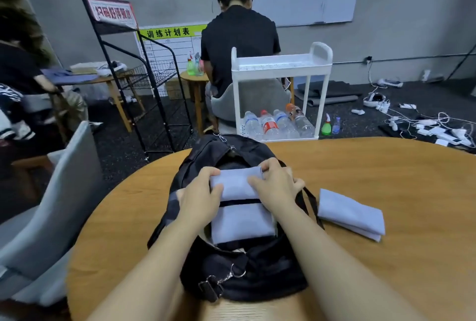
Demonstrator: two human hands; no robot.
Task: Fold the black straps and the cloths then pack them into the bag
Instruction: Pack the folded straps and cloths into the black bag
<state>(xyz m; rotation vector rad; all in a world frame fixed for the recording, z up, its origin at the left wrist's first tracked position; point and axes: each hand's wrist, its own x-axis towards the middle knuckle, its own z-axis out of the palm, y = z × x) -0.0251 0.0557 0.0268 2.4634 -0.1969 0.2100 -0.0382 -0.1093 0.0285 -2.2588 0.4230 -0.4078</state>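
A black bag (206,148) lies open on the round wooden table (360,166), its mouth facing up. Both hands hold a folded pale grey-blue cloth (237,181) over the far half of the opening. My left hand (199,198) grips its left end, fingers curled over the top edge. My right hand (275,186) grips its right end. A second folded cloth (242,222) lies inside the bag nearer to me, with a black strap (239,201) across between the two. A third folded cloth (351,213) lies on the table to the right of the bag.
A metal clip and ring (226,278) hang on the bag's near end. A grey chair (51,204) stands left of the table. Beyond the table are a white cart (280,65) with water bottles, a black wire rack (144,76) and a seated person (239,45).
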